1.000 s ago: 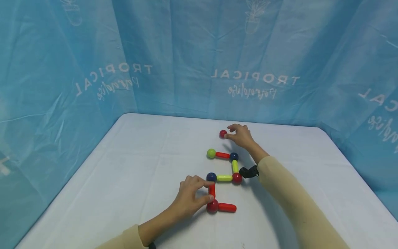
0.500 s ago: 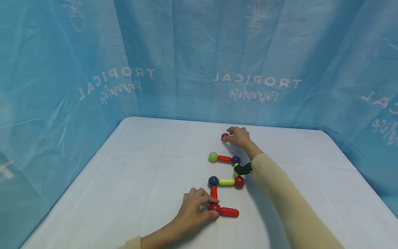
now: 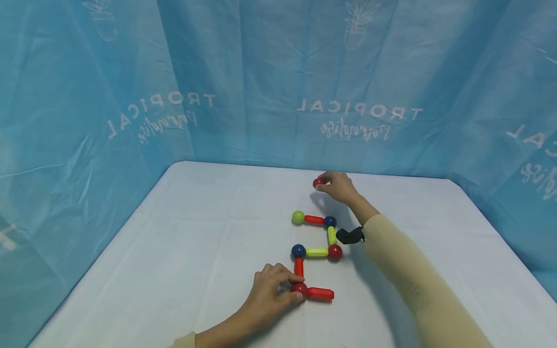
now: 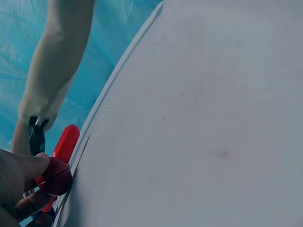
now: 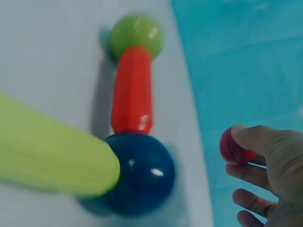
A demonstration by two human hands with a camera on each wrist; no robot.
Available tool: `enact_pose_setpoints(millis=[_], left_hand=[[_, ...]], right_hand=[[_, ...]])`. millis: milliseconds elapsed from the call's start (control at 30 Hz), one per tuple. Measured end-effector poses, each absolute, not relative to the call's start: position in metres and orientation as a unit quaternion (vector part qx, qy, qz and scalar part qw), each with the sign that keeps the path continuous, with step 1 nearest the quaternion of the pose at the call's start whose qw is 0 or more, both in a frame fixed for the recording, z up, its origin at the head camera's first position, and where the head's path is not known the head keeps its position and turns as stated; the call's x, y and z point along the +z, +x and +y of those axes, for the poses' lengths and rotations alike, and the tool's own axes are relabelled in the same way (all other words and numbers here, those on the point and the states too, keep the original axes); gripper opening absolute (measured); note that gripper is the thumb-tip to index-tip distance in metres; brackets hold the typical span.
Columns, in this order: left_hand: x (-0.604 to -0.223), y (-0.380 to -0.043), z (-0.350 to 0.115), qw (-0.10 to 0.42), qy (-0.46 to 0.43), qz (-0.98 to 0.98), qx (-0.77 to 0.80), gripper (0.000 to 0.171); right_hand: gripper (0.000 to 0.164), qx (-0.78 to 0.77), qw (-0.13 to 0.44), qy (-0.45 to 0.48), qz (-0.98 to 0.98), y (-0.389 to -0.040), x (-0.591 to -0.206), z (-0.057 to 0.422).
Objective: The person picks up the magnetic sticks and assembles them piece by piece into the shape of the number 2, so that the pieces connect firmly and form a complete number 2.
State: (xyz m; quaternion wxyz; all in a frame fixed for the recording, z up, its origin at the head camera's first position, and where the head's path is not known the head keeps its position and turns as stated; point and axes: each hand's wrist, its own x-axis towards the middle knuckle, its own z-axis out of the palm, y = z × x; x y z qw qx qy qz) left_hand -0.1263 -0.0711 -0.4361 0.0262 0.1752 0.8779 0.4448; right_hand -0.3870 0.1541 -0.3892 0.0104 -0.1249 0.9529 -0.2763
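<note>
My left hand [image 3: 271, 297] pinches the red ball [image 3: 299, 290] at the near end of a chain of balls and rods. From that ball one red rod [image 3: 320, 294] points right and another red rod [image 3: 299, 267] leads to a blue ball [image 3: 298, 251]. A yellow-green rod [image 3: 316, 252], a second red ball [image 3: 334, 252] and another yellow-green rod [image 3: 332, 235] continue to a far blue ball [image 5: 140, 172], then a red rod [image 5: 133, 90] and a green ball [image 5: 137, 38]. Beyond the chain, my right hand [image 3: 339, 187] pinches a loose red ball [image 5: 235, 145] above the table.
The white-covered table [image 3: 209, 232] lies under the chain. Blue curtains [image 3: 270, 72] with white print hang behind and at both sides. A black wrist strap [image 3: 350, 236] on the right arm is close to the far yellow-green rod.
The right hand has closed its fingertips on the loose red ball and lifted it off the table. The left hand has moved down from the upright red rod onto the near red ball.
</note>
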Motion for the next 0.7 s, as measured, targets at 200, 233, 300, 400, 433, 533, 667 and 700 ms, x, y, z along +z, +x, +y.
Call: enact_pose_setpoints(millis=[200, 233, 300, 400, 433, 533, 667, 700], left_hand=[[-0.438, -0.127, -0.073, 0.027, 0.172, 0.871, 0.459, 0.029], [-0.438, -0.126, -0.073, 0.026, 0.172, 0.871, 0.46, 0.029], [-0.439, -0.126, -0.074, 0.023, 0.174, 0.869, 0.463, 0.028], [-0.44, -0.127, -0.075, 0.017, 0.177, 0.868, 0.463, 0.028], [-0.44, -0.127, -0.075, 0.013, 0.178, 0.869, 0.462, 0.028], [-0.44, -0.127, -0.074, 0.009, 0.177, 0.869, 0.462, 0.028], [-0.441, -0.127, -0.073, 0.01, 0.173, 0.867, 0.467, 0.028], [-0.441, -0.127, -0.072, 0.012, 0.172, 0.867, 0.468, 0.028]], right_hand=[[0.045, -0.313, -0.003, -0.136, 0.94, -0.327, -0.382, 0.185], [0.045, -0.313, -0.008, -0.141, 0.939, -0.314, -0.383, 0.191], [0.046, -0.312, -0.021, -0.148, 0.938, -0.288, -0.388, 0.203], [0.044, -0.317, -0.033, -0.152, 0.936, -0.249, -0.397, 0.219], [0.044, -0.318, -0.033, -0.153, 0.935, -0.238, -0.401, 0.223], [0.043, -0.323, -0.01, -0.148, 0.935, -0.205, -0.411, 0.233], [0.042, -0.317, 0.013, -0.155, 0.936, -0.171, -0.424, 0.238], [0.042, -0.315, 0.012, -0.161, 0.935, -0.165, -0.428, 0.238]])
